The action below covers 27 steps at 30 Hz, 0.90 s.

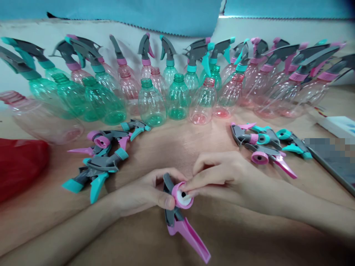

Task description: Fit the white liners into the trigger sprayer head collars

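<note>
In the fingers of the left hand [149,192], curled round its grey body, holds a pink-and-grey spray head [177,216] low in mid-view, over the table [177,155]. With the right hand's [224,177] fingers bent together, touches the white disc [181,201] inside its pink collar [185,207]; whether pinching it, cannot tell. Has loose spray heads [100,162] lying nearby, left and right. Beyond, faces green and pink bottles [178,103], some open-necked, others wearing sprayers [168,48].
</note>
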Tool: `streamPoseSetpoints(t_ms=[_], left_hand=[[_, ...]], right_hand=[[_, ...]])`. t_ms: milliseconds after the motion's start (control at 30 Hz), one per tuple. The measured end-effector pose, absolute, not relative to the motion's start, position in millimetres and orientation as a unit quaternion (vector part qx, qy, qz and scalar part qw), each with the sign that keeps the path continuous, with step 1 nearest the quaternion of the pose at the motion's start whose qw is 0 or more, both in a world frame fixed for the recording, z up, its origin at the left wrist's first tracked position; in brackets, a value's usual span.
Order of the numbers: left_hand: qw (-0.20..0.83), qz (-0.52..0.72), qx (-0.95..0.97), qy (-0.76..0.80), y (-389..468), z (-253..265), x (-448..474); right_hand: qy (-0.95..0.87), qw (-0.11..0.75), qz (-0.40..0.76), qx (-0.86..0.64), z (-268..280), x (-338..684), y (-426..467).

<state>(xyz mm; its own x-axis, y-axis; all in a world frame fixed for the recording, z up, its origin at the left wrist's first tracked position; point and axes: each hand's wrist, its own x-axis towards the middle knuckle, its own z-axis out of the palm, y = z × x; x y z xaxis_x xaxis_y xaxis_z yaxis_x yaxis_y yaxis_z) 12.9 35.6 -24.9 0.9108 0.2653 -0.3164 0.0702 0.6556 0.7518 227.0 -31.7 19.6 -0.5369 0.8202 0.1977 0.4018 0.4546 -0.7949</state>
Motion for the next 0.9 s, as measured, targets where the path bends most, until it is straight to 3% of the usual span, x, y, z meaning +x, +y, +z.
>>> streamPoseSetpoints(t_ms=[500,900], left_hand=[[0.877,0.082,0.421,0.217,34,-26,14],[0.868,0.087,0.431,0.231,33,-28,15]], right_hand=[[-0.886,0.259,0.147,-0.355,18,224,-37],[-0.819,0.353,0.160,-0.424,8,207,-39]])
